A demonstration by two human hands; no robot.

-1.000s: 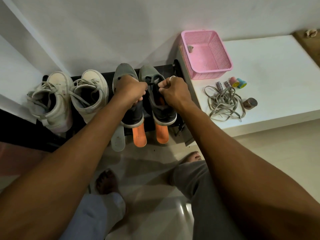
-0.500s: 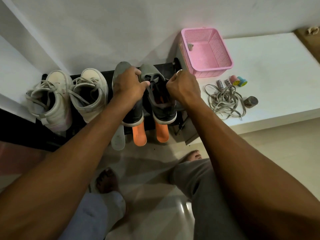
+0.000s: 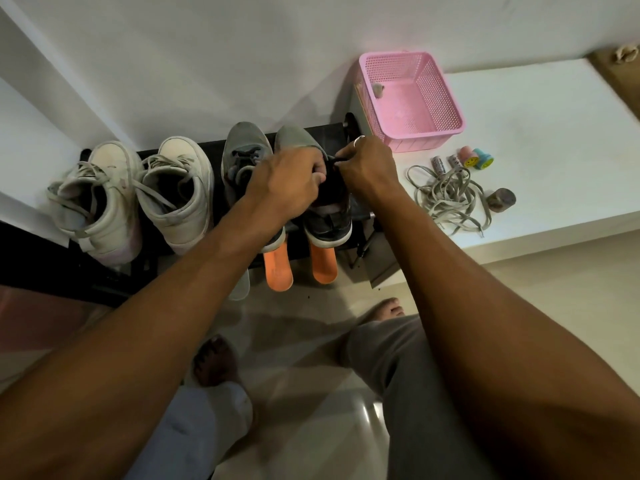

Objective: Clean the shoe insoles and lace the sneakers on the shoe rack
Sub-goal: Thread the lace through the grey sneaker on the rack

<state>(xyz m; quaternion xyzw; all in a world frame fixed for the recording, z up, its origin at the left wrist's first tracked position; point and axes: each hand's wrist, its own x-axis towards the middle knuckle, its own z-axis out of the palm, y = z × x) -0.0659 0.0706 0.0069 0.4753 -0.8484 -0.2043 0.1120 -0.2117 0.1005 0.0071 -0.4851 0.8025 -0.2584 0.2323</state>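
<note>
Head view looks down on your two bare arms reaching to a black shoe rack [image 3: 332,133] set against the far wall. Four shoes stand on it in a row, toes to the wall: a pair of white sneakers [image 3: 138,195] on the left, their pale laces loose, and a pair of grey sneakers to the right of them. Your left hand [image 3: 287,181] lies curled over the tongue area of the right grey sneaker [image 3: 327,220], fingers bent down into the lacing; whether it pinches a lace end you cannot tell, as the fingers hide it. Your right hand [image 3: 367,164] sits just beside it, thumb and forefinger closed on a dark lace [image 3: 337,160] at the shoe's right edge, with a ring on one finger. The left grey sneaker [image 3: 242,157] is untouched, partly behind your left forearm.

Two orange insoles [image 3: 277,268] stick out from under the heels of the grey pair, hanging over the near edge of the rack, and a pale insole [image 3: 240,289] shows beside them to the left, mostly hidden by your arm.

On the white ledge [image 3: 554,133] to the right stand an empty-looking pink basket [image 3: 433,133], a heap of grey laces [image 3: 450,195], several small coloured cylinders [image 3: 474,159] and a small brown object [image 3: 502,200]. Your bare feet rest on the tiled floor near you.
</note>
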